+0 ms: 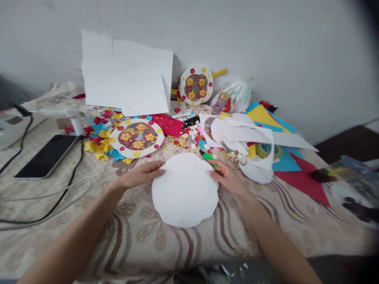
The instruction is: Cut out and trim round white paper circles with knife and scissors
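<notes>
Both hands grip a white scallop-edged paper disc (pixel 185 193) by its upper sides, above the patterned tablecloth. My left hand (pixel 146 172) pinches the left edge, thumb on top and fingers underneath. At the opposite edge, my right hand (pixel 226 176) is closed the same way. Just behind the right fingers lies a green marker (pixel 208 156) with a black tip. Gold-handled scissors (pixel 235 156) rest beyond that hand. Past the left hand is a white-rimmed round piece (pixel 111 140) decorated with paper flowers.
A similar flowered disc with a yellow handle (pixel 219 73) leans on the wall beside a large white sheet (pixel 124 75). Paper flowers (pixel 100 146) and scraps are scattered behind the hands. At left lie a phone (pixel 47 156) and cables; coloured paper (pixel 302 179) is at right.
</notes>
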`<action>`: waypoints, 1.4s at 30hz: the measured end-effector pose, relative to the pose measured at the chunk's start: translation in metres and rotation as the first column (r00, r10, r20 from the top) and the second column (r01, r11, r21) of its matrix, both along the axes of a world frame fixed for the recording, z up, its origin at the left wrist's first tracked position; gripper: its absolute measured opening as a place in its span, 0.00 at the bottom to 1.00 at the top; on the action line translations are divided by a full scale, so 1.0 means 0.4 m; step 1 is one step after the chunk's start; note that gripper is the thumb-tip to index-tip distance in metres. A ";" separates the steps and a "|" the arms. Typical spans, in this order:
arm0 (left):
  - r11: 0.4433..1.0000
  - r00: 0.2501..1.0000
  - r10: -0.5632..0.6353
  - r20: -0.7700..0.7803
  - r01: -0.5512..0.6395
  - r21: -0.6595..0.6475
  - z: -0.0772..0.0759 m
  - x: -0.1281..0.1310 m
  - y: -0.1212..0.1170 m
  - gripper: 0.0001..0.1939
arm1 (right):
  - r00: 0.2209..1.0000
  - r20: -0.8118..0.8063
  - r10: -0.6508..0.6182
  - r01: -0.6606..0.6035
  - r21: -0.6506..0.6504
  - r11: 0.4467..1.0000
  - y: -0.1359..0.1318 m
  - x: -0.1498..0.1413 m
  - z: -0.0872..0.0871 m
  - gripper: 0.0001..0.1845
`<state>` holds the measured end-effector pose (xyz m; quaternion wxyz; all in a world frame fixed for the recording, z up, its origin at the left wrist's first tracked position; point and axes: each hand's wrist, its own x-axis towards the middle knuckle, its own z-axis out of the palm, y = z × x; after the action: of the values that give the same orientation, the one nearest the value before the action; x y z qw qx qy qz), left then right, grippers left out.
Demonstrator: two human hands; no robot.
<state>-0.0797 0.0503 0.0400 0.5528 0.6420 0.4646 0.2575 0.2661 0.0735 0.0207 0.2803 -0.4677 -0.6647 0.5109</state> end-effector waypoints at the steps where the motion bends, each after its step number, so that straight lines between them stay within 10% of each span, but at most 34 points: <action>1: 0.999 1.000 0.028 -0.010 -0.028 0.015 -0.003 0.002 0.001 0.23 | 1.000 -0.023 0.001 -0.002 -0.029 1.000 0.002 0.003 -0.001 0.29; 14: 0.815 0.847 0.518 -0.116 -0.448 0.368 -0.004 0.008 -0.008 0.16 | 0.994 -0.100 -0.048 0.031 -0.164 0.986 0.001 0.018 0.008 0.28; 31: 0.936 0.948 0.319 0.002 -0.315 0.154 -0.012 0.018 -0.001 0.26 | 0.962 -0.189 -0.196 0.164 -0.171 0.971 0.014 0.019 -0.001 0.26; 42: 0.958 0.979 0.189 -0.070 -0.168 0.234 -0.017 0.020 -0.007 0.27 | 0.962 -0.177 -0.208 0.188 -0.124 0.974 0.011 0.016 -0.003 0.24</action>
<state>-0.0718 0.0477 0.0333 0.4286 0.6672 0.5132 0.3282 0.2724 0.0779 0.0196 0.3667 -0.4954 -0.5569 0.5567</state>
